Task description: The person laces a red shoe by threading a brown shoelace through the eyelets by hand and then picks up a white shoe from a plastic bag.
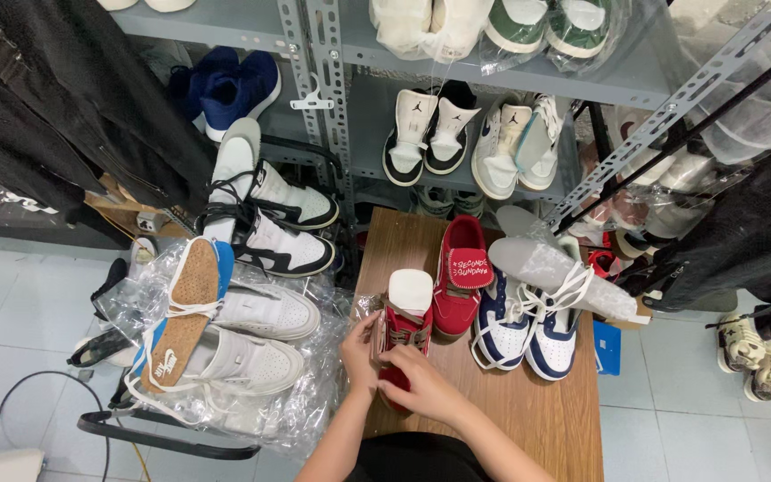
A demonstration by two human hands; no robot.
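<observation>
A red and white sneaker [406, 317] lies on a small wooden table [537, 419], its white insole sticking out of the top. My left hand [360, 353] grips the shoe's left side. My right hand [417, 379] lies over its lower part, fingers curled on it. Its red partner [457, 277], with a red tongue, lies just to the right. A navy and white pair [524, 326] with loose white laces sits further right, with grey insoles [555, 263] resting on top.
Grey metal shelves [332, 98] behind the table hold several pairs of sneakers. White sneakers with cork insoles [225, 344] lie on crinkled plastic on the floor to the left. Dark clothing hangs at the upper left and right. A blue box [607, 348] is by the table's right edge.
</observation>
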